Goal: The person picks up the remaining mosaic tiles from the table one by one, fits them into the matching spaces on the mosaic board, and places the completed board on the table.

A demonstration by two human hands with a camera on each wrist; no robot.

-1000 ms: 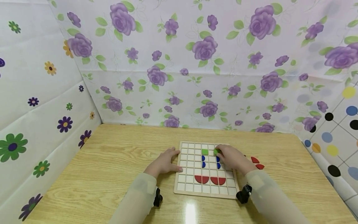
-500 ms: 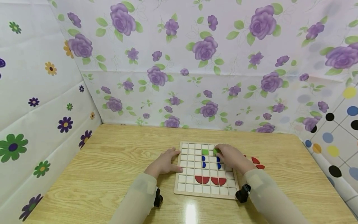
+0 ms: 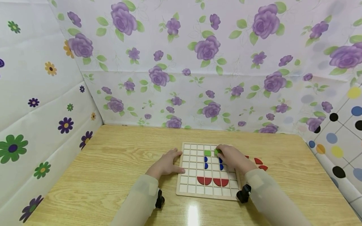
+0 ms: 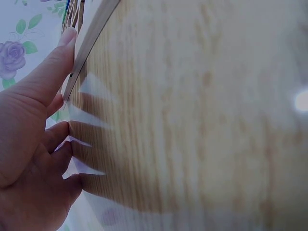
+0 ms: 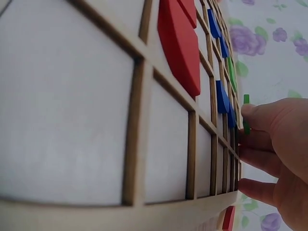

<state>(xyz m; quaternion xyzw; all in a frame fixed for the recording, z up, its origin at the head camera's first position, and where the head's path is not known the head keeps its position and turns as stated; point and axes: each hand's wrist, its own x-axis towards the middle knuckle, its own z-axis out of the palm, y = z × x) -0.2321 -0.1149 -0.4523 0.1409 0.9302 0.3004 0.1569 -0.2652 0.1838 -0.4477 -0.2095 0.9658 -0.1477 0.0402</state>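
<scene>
A wooden grid board (image 3: 209,197) with white cells lies on the table. My left hand (image 3: 167,163) rests at its left side with fingers spread; in the left wrist view the thumb (image 4: 60,55) lies against the board's edge and the other fingertips reach the tabletop. My right hand (image 3: 233,158) pinches a thin green tile (image 5: 246,115) between thumb and fingers over the board's far rows. Another green tile (image 3: 207,153) sits in a cell to its left. Below are blue curved pieces (image 3: 205,159) in two columns, and red curved pieces (image 3: 208,181) lie in a nearer row.
Several loose red pieces (image 3: 258,161) lie on the table right of the board, some partly hidden by the right forearm. The wooden table (image 3: 127,150) meets a flower-printed cloth wall (image 3: 183,94) at the back, with more cloth on both sides.
My right hand has shifted slightly left with the green tile, towards the tile lying in the grid. The left hand stays in place.
</scene>
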